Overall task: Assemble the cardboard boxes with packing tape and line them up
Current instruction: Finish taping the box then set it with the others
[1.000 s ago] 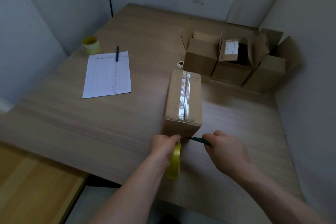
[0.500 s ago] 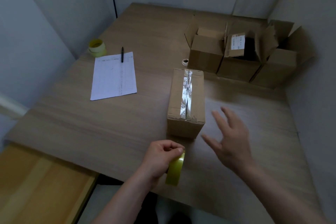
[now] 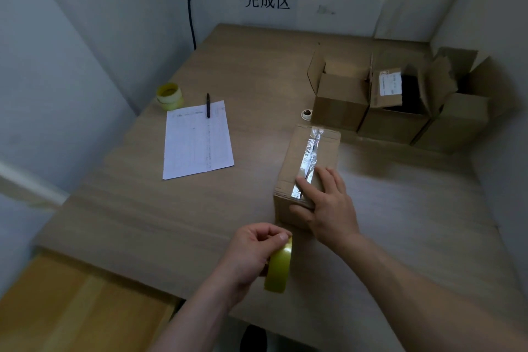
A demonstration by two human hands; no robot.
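A closed brown cardboard box (image 3: 307, 171) with a shiny strip of clear packing tape (image 3: 308, 160) along its top seam stands on the light wooden table (image 3: 143, 223), a little right of the frame's centre. The right hand (image 3: 325, 206) lies on the near end of this box: its straight fingers press flat on the top beside the tape, and the thumb rests against the near side face. Just below it, in the lower middle of the frame, the left hand (image 3: 254, 251) grips a yellow roll of packing tape (image 3: 278, 268), fingers curled round its upper edge, the roll held upright above the table's near edge.

In the upper right of the frame three open brown cardboard boxes (image 3: 400, 106) stand touching in a row near the wall, flaps raised; the middle one bears a white label. A small white ring-shaped object (image 3: 306, 114) lies just left of that row. Left of centre, a white printed sheet of paper (image 3: 197, 140) lies flat with a black pen (image 3: 208, 106) across its far edge, and a second yellow tape roll (image 3: 170, 96) sits beside it near the left wall. A sign with black characters (image 3: 267, 0) hangs on the far wall.
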